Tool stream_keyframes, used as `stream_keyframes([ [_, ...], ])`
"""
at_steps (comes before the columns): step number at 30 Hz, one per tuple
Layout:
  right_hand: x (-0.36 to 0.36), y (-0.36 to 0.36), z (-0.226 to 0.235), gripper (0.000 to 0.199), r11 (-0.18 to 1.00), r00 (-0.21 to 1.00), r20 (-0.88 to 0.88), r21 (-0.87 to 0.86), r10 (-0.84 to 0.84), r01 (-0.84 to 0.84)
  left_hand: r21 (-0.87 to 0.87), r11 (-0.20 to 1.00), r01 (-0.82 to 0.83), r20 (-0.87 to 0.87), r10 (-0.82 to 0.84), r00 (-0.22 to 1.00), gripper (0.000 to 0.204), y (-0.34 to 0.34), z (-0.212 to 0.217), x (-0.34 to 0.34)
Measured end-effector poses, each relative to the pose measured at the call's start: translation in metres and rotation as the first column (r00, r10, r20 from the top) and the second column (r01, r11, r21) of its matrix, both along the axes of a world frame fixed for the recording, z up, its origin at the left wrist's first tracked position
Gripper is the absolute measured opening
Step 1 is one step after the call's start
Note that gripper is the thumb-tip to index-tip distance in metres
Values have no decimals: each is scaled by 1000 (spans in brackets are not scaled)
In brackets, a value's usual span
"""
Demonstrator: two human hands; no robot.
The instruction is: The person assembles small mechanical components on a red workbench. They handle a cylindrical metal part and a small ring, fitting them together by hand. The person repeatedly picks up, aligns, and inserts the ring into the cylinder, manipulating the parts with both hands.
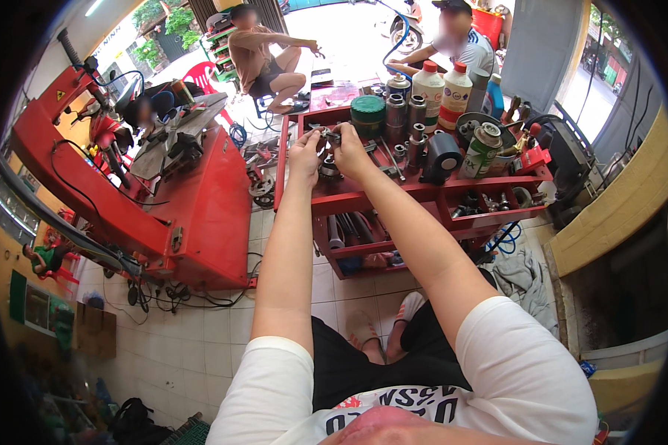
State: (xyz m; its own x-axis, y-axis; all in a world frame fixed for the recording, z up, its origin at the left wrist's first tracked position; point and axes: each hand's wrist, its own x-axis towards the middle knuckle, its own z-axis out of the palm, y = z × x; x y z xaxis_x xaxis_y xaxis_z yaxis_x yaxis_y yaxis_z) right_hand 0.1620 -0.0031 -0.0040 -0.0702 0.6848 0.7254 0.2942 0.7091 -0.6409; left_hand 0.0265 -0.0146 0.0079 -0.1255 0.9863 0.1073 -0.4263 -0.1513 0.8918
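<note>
Both my arms reach forward over a red tool cart point(349, 200). My left hand point(305, 154) and my right hand point(350, 154) are close together above its top tray, fingers bent in a pinch around a small dark metal part point(329, 136). Its exact kind is too small to make out. Just below my hands sits a round metal ring-shaped piece point(329, 167). A green-lidded tin point(367, 116) stands beyond my right hand. Long metal tools point(392, 159) lie in the tray to the right of it.
Metal sockets point(416, 144), white bottles with red caps point(456, 95) and a green-and-white spray can point(482, 150) crowd the cart's right side. A red tyre-changing machine point(208, 215) stands at left. One person point(263, 55) squats ahead; another point(464, 48) sits behind the cart.
</note>
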Motion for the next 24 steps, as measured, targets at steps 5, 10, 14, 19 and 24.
stream_keyframes([
  [5,5,4,-1,28,1000,1000,6,-5,-28,28,0,1000,-9,-18,9,1000,16,-1,4,7],
  [10,-5,3,1,30,999,1000,-8,-42,-24,24,26,1000,0,-38,1,999,16,0,2,-2],
  [14,2,2,3,26,995,999,-12,-88,-43,42,54,999,7,6,-7,1000,18,0,-1,7],
  [19,2,3,1,22,998,998,17,2,-64,64,38,999,18,22,-19,1000,20,-3,3,4],
  [24,4,1,3,26,998,998,-8,4,-61,61,31,1000,2,-5,-2,1000,21,-6,8,9],
])
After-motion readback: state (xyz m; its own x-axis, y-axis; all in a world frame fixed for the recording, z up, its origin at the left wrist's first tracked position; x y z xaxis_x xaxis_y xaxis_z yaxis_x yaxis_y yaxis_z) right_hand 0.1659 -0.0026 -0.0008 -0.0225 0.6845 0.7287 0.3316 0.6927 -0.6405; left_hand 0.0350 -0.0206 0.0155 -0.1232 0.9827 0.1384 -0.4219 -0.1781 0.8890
